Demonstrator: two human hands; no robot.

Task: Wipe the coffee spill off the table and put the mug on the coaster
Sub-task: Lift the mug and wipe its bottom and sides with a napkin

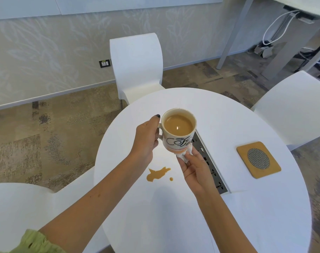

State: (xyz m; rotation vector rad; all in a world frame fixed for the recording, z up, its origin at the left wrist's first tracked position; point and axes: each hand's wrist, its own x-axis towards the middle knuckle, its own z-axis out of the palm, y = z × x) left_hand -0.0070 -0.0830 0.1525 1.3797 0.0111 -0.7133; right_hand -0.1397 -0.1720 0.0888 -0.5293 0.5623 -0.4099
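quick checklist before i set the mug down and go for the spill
1. Mug grip: left hand holds the mug by its handle, upright, lifted off the table. Ok.
2. Fill level: coffee sits close to the rim, so any tilt may slop. Not ok, move slowly.
3. Mug bottom dry: right hand presses a tissue under it; the base is hidden. Cannot tell.
4. Coaster: bare, flat on the table, to the right. Ok.
5. Path to the coaster: crosses the socket strip; drips there would be bad. Not ok, keep the tissue under.
6. Spill: puddle and a small drop, not yet wiped. Not ok.
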